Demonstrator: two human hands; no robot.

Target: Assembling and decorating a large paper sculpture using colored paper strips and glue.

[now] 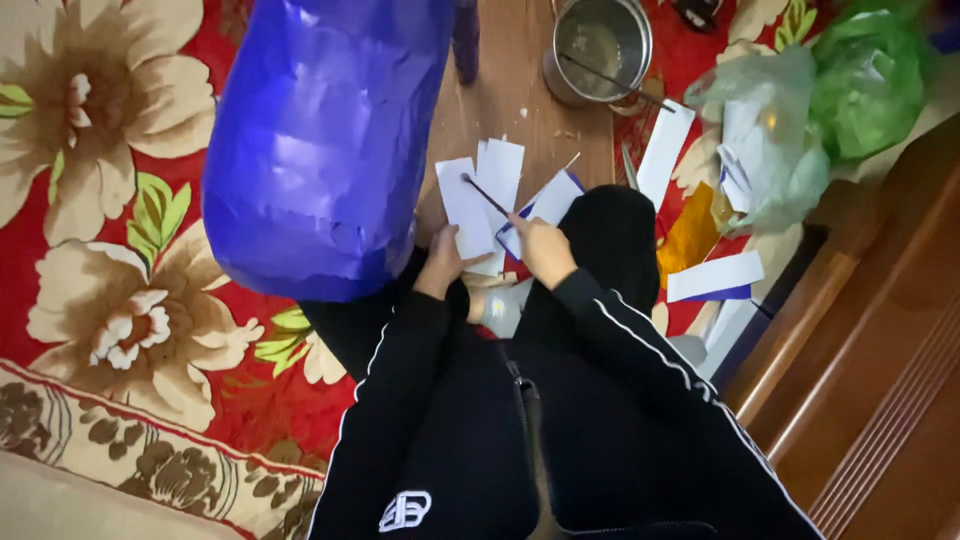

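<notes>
Several white paper strips [480, 195] are fanned out on a wooden board [520, 100] just past the person's knees, and that's where both hands are busy. The right hand [543, 248] is pinched around a thin dark brush [487, 195], its tip resting on one of the white strips. The left hand [443, 260] lies on the near edge of that same strip, fingers spread, pressing it flat rather than gripping.

Right beside the left arm there's a big blue paper-covered shape [320, 140], rounded and shiny, covering much of the floral red carpet [110, 230]. At the far end of the board sits a metal pot [600, 45] with a thin stick leaning out of it. Off to the right, more white strips [715, 275] lie loose, along with a yellow-orange sheet [690, 235], next to green plastic bags [850, 85]. A wooden frame [870, 340] runs along the right edge.
</notes>
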